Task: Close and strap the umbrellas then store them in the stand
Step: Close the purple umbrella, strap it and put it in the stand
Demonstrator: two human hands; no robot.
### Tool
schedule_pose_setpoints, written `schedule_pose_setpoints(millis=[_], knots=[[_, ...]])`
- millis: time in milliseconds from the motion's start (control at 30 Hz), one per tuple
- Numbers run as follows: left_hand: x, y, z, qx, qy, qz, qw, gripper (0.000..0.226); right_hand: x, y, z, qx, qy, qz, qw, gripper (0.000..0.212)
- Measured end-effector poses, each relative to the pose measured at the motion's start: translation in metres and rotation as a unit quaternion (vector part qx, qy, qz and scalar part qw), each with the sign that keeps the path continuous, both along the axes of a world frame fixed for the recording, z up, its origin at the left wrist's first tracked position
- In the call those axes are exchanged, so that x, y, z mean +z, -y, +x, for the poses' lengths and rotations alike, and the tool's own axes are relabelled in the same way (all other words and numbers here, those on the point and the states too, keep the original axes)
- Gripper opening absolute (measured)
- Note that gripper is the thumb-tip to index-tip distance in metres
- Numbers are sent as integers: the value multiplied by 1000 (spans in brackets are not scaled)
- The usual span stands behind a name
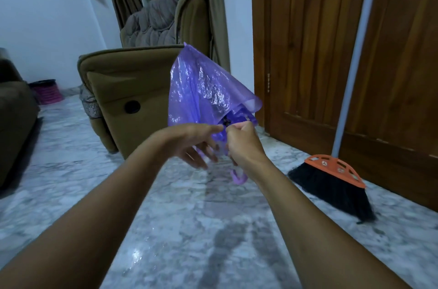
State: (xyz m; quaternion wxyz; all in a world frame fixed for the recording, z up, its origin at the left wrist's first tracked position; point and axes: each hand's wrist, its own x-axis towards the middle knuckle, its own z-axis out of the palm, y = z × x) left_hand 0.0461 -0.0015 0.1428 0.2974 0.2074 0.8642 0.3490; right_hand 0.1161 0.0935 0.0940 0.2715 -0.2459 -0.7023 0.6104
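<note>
A small translucent purple umbrella [203,89] is held up in front of me, its canopy half folded with the tip pointing up and away. Its curved lilac handle [239,178] hangs below my hands. My right hand [244,144] grips the shaft just under the canopy, fingers curled round it. My left hand [196,144] reaches in from the left, thumb and forefinger at the canopy's lower edge and the other fingers spread; whether it pinches the fabric is unclear. No umbrella stand is in view.
A brown armchair [132,89] stands just behind the umbrella. An orange-headed broom [336,179] leans against the wooden door [312,52] on the right. A dark sofa [14,123] sits at the left edge, with a pink and black bin [47,92] by the far wall. The floor is marble.
</note>
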Motion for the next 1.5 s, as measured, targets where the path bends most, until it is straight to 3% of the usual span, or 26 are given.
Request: schedule_pose_setpoints(millis=[33,133,200,267,333,433,500,633,700,800,867,1000,1067,1133,1233,1300,1333,1367,1433,1467,1500], knots=[[6,5,-6,42,-78,-1,996,50,-2,-3,2,1,9,26,1000,8],[9,14,-35,221,-232,196,927,53,-2,-7,6,12,43,79,996,11],[6,17,-43,252,-184,273,910,77,1,-5,12,42,63,79,994,11],[2,14,-37,255,-48,295,920,99,3,-3,19,78,86,66,991,14],[1,11,-31,210,93,313,922,79,2,-2,25,113,77,99,986,15],[-1,7,-33,183,225,403,868,56,1,-1,32,153,73,153,974,17],[-5,5,-41,237,224,441,836,45,5,-2,37,144,93,199,965,19],[-10,3,-50,281,170,498,802,48,16,0,40,38,107,282,953,22],[-4,2,-45,257,153,531,793,41,24,0,42,-85,63,306,946,27],[3,-2,-32,242,129,564,779,24,48,-1,41,-202,-44,398,894,39],[7,-6,-23,223,120,578,776,26,67,-3,38,-139,-35,477,867,60],[25,-14,-8,205,133,606,757,19,94,-7,30,31,162,551,818,95],[38,-19,-5,196,130,603,762,18,104,-11,28,33,188,562,805,85],[57,-25,-5,176,121,575,790,21,120,-17,27,16,167,593,788,60],[108,-21,-4,105,113,431,889,45,173,-35,28,-16,150,617,773,30],[154,-8,-3,65,25,285,956,74,229,-49,31,-14,167,619,767,20],[174,-1,-3,68,-89,219,969,82,261,-53,33,-1,180,624,761,17],[193,7,-2,89,-249,173,949,81,294,-57,35,13,196,632,749,14],[231,21,11,96,-557,130,815,67,364,-61,39,45,245,642,725,8],[250,24,18,51,-625,105,772,75,399,-61,41,63,267,636,721,8],[269,24,22,-1,-650,65,758,96,432,-60,44,83,283,627,720,10]])
